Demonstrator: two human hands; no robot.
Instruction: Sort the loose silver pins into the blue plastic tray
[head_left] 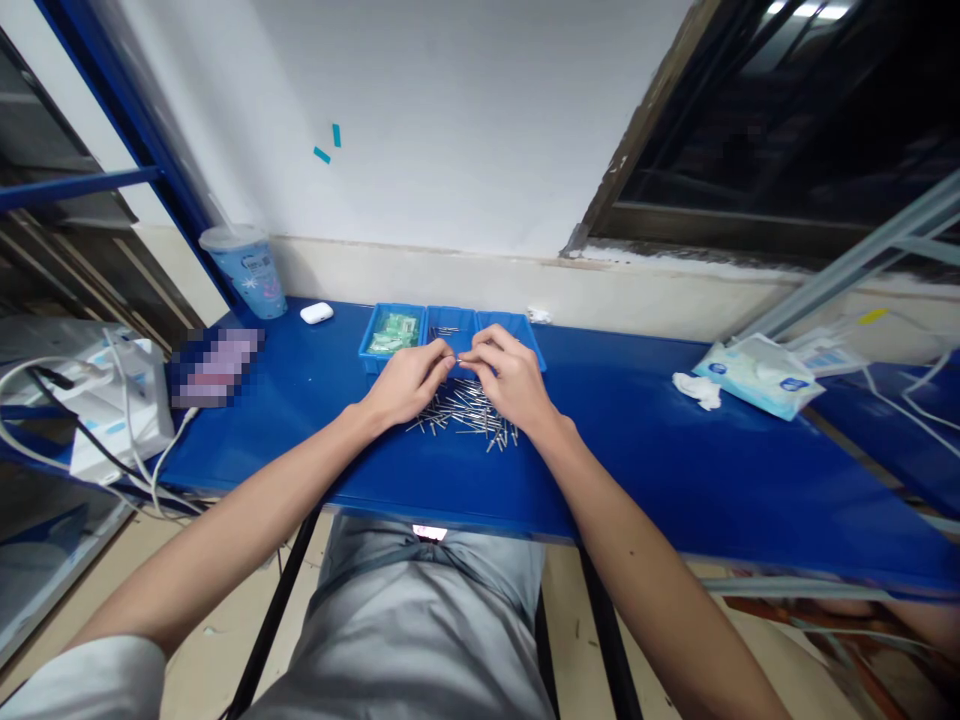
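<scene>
My left hand (409,384) and my right hand (511,378) meet above the blue table, their fingertips pinched close together. Between them shows the bright tip of a small metal pin (458,361); the fingers hide most of it. Below lies a loose pile of thin silver metal pins (474,412), some with a thicker end. Just behind the hands stand blue plastic bins (363,352) side by side. Green-and-clear plastic packets (393,332) fill the left one, and a few pins (445,330) lie in the middle one. My right hand partly covers the right bin.
A blue patterned cup (259,278) and a white earbud case (316,313) stand at the back left. A white power strip (127,410) with tangled cables is at the left. A tissue pack (761,378) and a crumpled tissue (697,390) lie on the blue table (675,480) at right.
</scene>
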